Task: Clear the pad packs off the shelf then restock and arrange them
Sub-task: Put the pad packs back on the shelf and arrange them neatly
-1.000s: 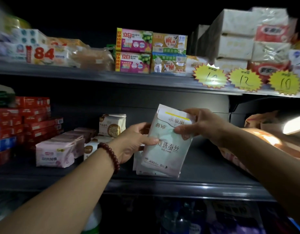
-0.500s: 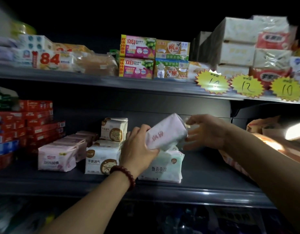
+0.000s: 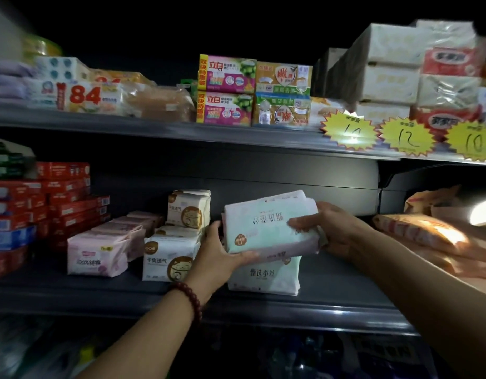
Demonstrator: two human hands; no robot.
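Note:
Both hands hold a pale green and pink pad pack (image 3: 261, 225) flat, its print upside down, just above the middle shelf (image 3: 263, 305). My left hand (image 3: 222, 255) grips its left end from below, and my right hand (image 3: 326, 228) grips its right end with fingers over the top. Under it stands another pale green pad pack (image 3: 266, 274) on the shelf. To the left are white pad packs with a cat print (image 3: 168, 258), one more (image 3: 188, 207) stacked behind, and a row of pink pad packs (image 3: 97, 255).
Red boxes (image 3: 45, 203) are stacked at the shelf's left end. Orange bags (image 3: 428, 233) lie at its right end under a bright light. The upper shelf (image 3: 181, 129) carries soap boxes, tissue packs and yellow price tags (image 3: 406, 138).
The pack has turned from upright in both hands to lying flat. My right hand let go briefly and now grips its right end, while my left hand moved under its left end.

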